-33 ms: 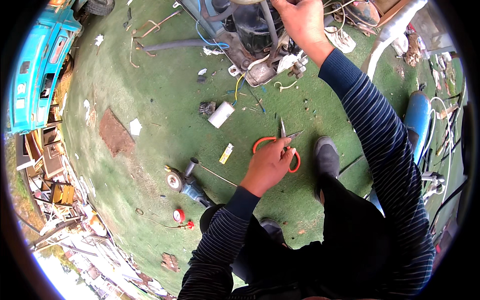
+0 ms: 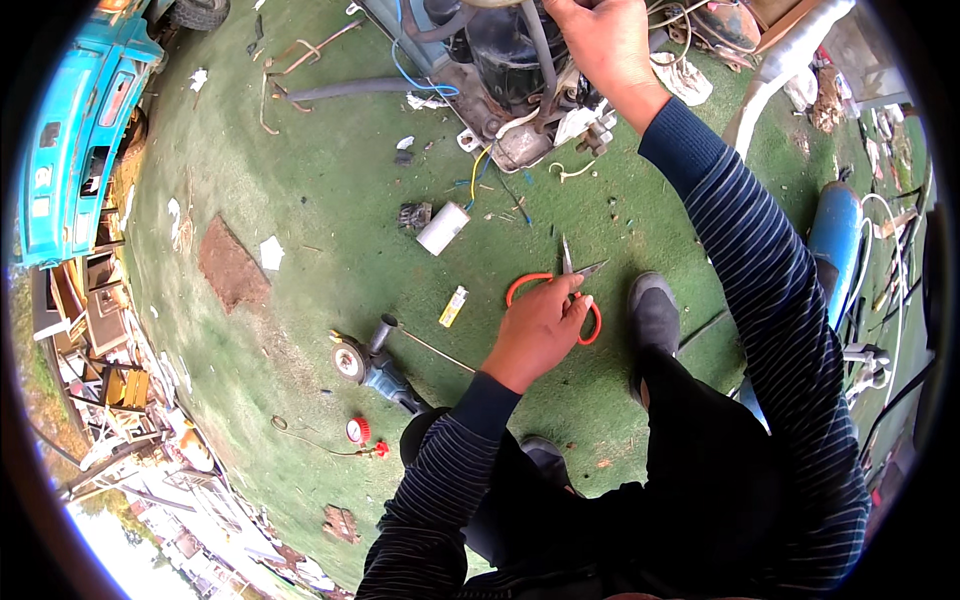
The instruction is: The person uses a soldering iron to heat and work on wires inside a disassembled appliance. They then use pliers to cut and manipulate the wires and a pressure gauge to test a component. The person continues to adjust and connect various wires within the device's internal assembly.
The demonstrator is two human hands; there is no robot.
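Note:
My left hand (image 2: 543, 333) is closed round the red-orange handles of a pair of scissors (image 2: 566, 268), held above the green floor. The blades are parted and point away from me. My right hand (image 2: 612, 52) reaches to the top edge of the view, fingers curled beside a black compressor (image 2: 503, 62) with bent pipes. The view's edge cuts off its fingertips, so what they grip cannot be made out. The compressor sits on a dirty metal base (image 2: 522, 150). Near that base lies a white cylinder (image 2: 442, 229) with yellow and blue wires.
On the green floor (image 2: 330, 220) lie an angle grinder (image 2: 380, 375), a red gauge (image 2: 358, 430), a yellow lighter (image 2: 453, 306) and a brown board (image 2: 232, 265). A blue gas cylinder (image 2: 836, 235) lies at right. A turquoise vehicle part (image 2: 65, 150) and scrap stand at left.

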